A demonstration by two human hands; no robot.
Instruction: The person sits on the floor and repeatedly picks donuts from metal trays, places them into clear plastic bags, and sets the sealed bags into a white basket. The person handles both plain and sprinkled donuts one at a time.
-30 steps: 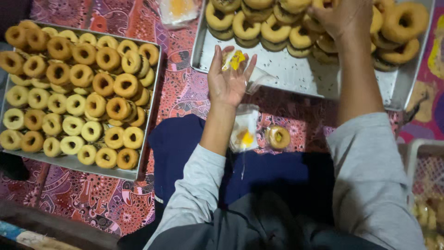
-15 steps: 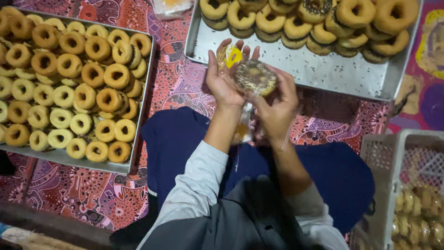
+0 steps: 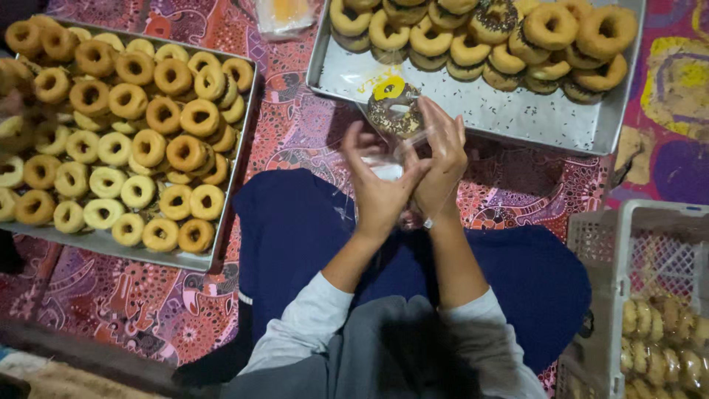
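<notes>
Now sprinkled doughnut (image 3: 395, 114) just above left hand (image 3: 378, 193); right hand (image 3: 443, 166) beside.

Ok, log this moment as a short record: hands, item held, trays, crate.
left hand: holds clear plastic bag
right hand: on the bag too
held item: sprinkle-topped doughnut inside the bag
left tray: full of plain doughnuts
top tray: doughnuts along far side, near part bare
crate: white, bagged doughnuts inside
floor cloth: patterned red

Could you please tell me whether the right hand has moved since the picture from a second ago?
Yes. The right hand has come back off the doughnuts in the steel tray to meet the left hand at the tray's near edge.
</notes>
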